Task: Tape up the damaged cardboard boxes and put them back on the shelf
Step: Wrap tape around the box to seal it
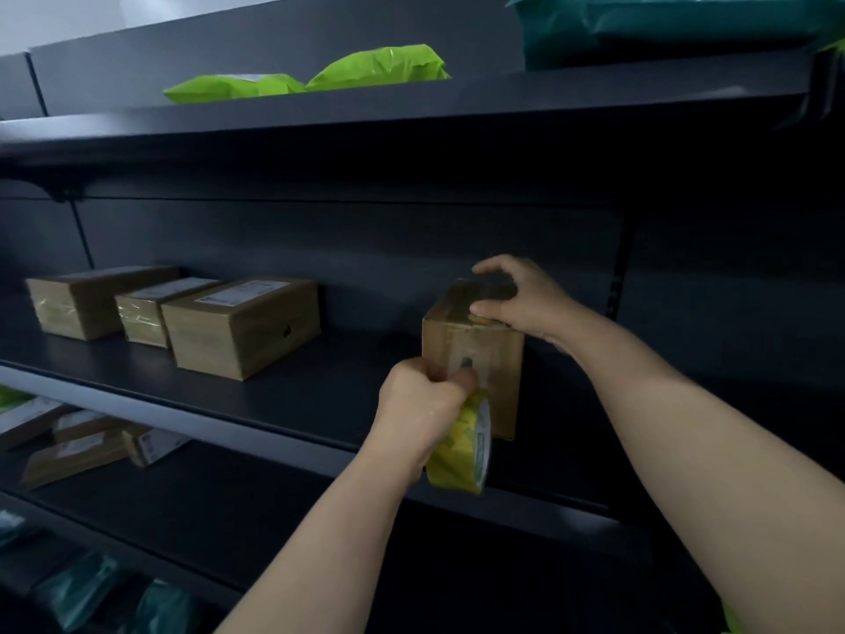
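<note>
Dark metal shelving fills the wall. On the middle shelf's near edge, right of three taped boxes, a cardboard box stands on end. Her right hand grips its top with curled fingers. Her left hand is clenched around a yellow tape roll against the box's near face.

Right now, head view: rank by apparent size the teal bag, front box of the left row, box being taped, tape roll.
1. teal bag, cropped by the frame.
2-3. front box and box being taped: look alike, unranked.
4. tape roll, partly hidden by the left hand.
</note>
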{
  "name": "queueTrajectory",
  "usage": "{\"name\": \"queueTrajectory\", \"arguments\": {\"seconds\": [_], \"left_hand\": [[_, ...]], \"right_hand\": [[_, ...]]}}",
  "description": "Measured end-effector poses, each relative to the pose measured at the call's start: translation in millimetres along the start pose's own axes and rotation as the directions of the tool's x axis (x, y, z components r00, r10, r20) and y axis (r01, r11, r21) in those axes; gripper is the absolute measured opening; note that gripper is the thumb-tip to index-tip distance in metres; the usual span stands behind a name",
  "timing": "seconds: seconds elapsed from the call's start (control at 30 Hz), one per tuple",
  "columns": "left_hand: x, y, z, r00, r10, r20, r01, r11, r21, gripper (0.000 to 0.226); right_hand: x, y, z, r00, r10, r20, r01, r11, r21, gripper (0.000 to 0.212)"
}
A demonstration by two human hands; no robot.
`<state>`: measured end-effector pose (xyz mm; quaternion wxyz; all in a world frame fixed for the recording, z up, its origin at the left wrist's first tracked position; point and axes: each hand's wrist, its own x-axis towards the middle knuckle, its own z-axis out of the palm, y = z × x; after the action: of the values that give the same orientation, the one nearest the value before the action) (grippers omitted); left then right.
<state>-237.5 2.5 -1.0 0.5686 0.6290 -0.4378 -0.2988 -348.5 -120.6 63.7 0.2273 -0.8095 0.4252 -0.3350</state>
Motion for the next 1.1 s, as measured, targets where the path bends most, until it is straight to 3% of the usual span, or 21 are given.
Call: {"name": "queueTrajectory", "arguments": {"seconds": [0.1,0.23,0.4,0.57,0.73,0.83,0.9,1.0,1.1], "left_hand": [[-6.1,4.6,-5.9,1.000,0.023,0.013,-0.024,0.999,0.027,0.017],[-20.3,5.1,-23.1,0.999,0.032,0.026,-0.034,0.995,0.092,0.017],[-27.4,11.8,-39.5,0.997,0.064,0.049,-0.068,0.994,0.091,0.019],[-7.9,12.3,-32.2,0.996,0.002,0.095,-0.010,0.996,0.084,0.024],[-0.5,0.4,-23.3,0.994,-0.071,0.084,0.064,0.995,0.080,0.089],[6.1,-1.9,-24.9,0.986,-0.088,0.142,0.084,0.996,0.031,0.108],[7.9,1.0,-26.4,0.971,-0.105,0.214,0.112,0.993,-0.021,0.096],[4.9,7.5,-28.4,0.963,-0.088,0.255,0.101,0.994,-0.036,0.052],[-1.0,10.8,-30.9,0.959,-0.047,0.279,0.063,0.997,-0.049,0.040]], "right_hand": [[-10.1,9.0,3.1,0.994,0.005,0.107,-0.013,0.997,0.072,0.026],[-18.0,5.3,0.9,0.999,0.024,0.040,-0.018,0.989,-0.148,0.026],[-25.7,-4.8,-0.6,0.998,0.050,-0.031,-0.056,0.973,-0.226,0.023],[-30.2,9.7,-0.2,0.992,0.127,0.017,-0.127,0.992,-0.005,0.023],[-49.4,14.2,18.8,0.962,0.168,-0.217,-0.087,0.935,0.343,0.052],[-61.9,16.1,36.7,0.953,0.229,-0.198,-0.101,0.857,0.506,0.065],[-64.7,18.0,42.5,0.957,0.220,-0.187,-0.095,0.852,0.515,0.073],[-62.5,14.9,40.3,0.954,0.235,-0.186,-0.118,0.865,0.487,0.083],[-63.9,8.6,40.5,0.933,0.288,-0.216,-0.150,0.856,0.494,0.087]]}}
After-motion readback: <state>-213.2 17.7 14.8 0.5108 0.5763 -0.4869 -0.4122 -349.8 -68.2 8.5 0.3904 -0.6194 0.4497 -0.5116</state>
